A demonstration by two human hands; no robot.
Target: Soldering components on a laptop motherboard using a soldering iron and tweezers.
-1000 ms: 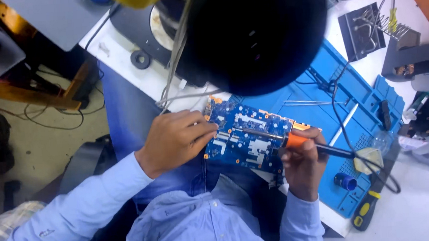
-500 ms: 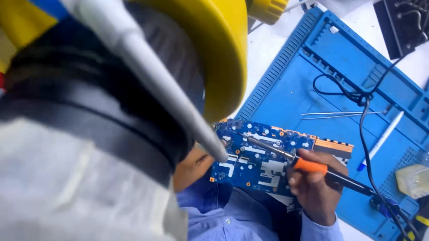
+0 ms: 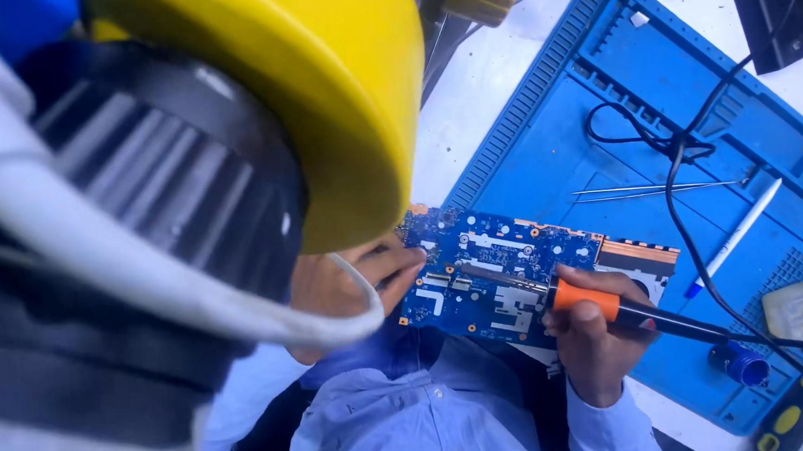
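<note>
Soldering iron, gripped in right hand, lies near-horizontal, tip pointing left over circuit board.

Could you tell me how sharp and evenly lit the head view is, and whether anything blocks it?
In the head view, the yellow and black lamp head looms close to the lens, soft and blurred, covering the left half; the circuit board, soldering iron in the right hand and blue mat are sharp and brightly lit, without harsh glare; the left hand is partly hidden.
</note>
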